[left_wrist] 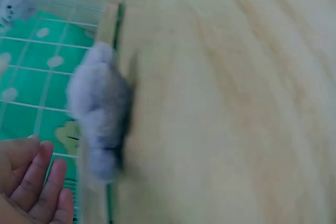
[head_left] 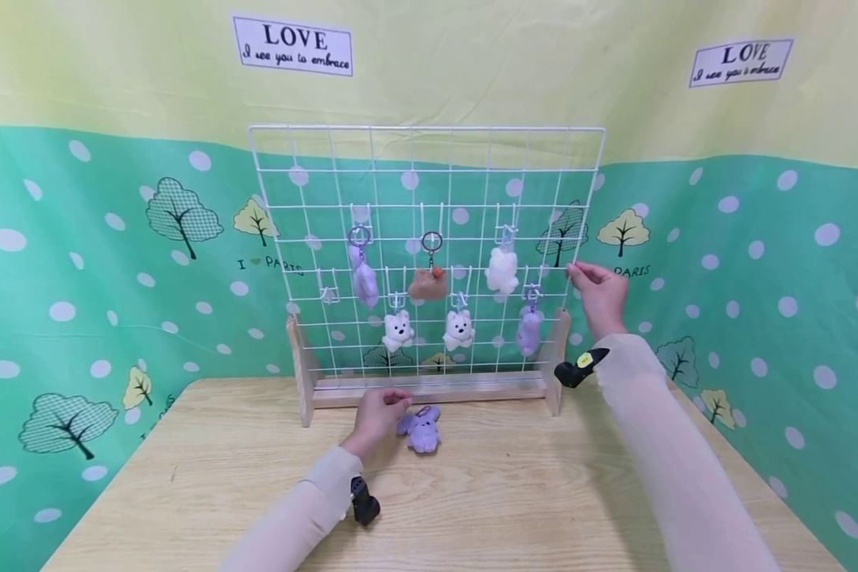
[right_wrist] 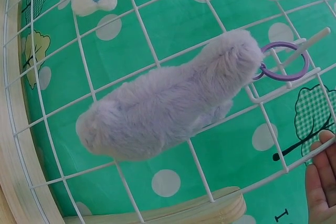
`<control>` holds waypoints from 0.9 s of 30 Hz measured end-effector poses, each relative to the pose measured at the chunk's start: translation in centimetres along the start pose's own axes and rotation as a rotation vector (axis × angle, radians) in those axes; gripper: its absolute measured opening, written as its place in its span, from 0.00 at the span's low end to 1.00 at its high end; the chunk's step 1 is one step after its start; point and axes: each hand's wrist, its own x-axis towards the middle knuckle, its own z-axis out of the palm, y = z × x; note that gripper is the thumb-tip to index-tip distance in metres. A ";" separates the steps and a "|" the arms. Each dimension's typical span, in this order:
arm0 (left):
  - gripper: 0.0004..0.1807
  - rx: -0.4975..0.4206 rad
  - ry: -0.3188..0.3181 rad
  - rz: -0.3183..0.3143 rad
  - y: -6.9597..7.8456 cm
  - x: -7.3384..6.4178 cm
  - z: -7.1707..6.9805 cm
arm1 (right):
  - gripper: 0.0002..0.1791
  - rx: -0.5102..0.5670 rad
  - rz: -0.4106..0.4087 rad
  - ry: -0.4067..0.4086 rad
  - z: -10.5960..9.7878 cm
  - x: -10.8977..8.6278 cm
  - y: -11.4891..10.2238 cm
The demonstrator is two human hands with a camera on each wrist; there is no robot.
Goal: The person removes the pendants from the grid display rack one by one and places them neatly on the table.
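Observation:
A purple plush keychain [head_left: 423, 433] with a ring at its top is at the foot of the white wire grid rack [head_left: 429, 128], by the wooden base bar. Beside it, my left hand [head_left: 377, 417] has its fingers relaxed; the left wrist view shows a gap between this hand [left_wrist: 37, 182] and the plush [left_wrist: 100, 108]. At the rack's right edge, my right hand [head_left: 600, 294] pinches the side wire between thumb and fingers. Close to it hangs another purple plush keychain [right_wrist: 173, 103], its purple ring [right_wrist: 286, 61] looped on a white hook.
On hooks across the grid hang a purple plush [head_left: 365, 284], a brown plush [head_left: 427, 284], a white plush [head_left: 502, 270] and two white bear plushes [head_left: 398, 330]. One hook [head_left: 329, 295] at the left bears nothing. Wooden legs [head_left: 300, 369] hold the rack on the wooden table [head_left: 472, 508].

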 end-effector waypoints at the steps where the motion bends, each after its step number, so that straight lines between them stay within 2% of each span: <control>1: 0.06 -0.003 0.001 0.001 0.4 -0.1 -0.4 | 0.22 -0.001 0.002 -0.002 0.0 0.0 0.0; 5: 0.06 0.029 0.017 0.072 2.7 -0.2 -2.3 | 0.22 -0.010 0.007 -0.005 0.0 0.1 0.1; 11: 0.09 0.002 0.029 0.179 7.8 -0.3 -6.1 | 0.20 -0.011 -0.001 -0.001 0.1 0.2 0.1; 15: 0.13 -0.034 0.045 0.200 11.9 -0.7 -9.0 | 0.22 -0.011 -0.008 -0.003 0.0 0.2 0.2; 19: 0.15 -0.041 0.103 0.222 15.4 -0.3 -11.6 | 0.23 -0.015 -0.017 -0.001 -0.3 0.2 0.1; 23: 0.14 -0.021 0.200 0.252 17.1 1.1 -13.9 | 0.23 -0.029 -0.005 -0.011 -0.3 0.1 0.0; 27: 0.15 0.048 0.255 0.241 17.9 2.7 -15.3 | 0.23 -0.021 0.016 -0.018 -0.2 0.0 0.0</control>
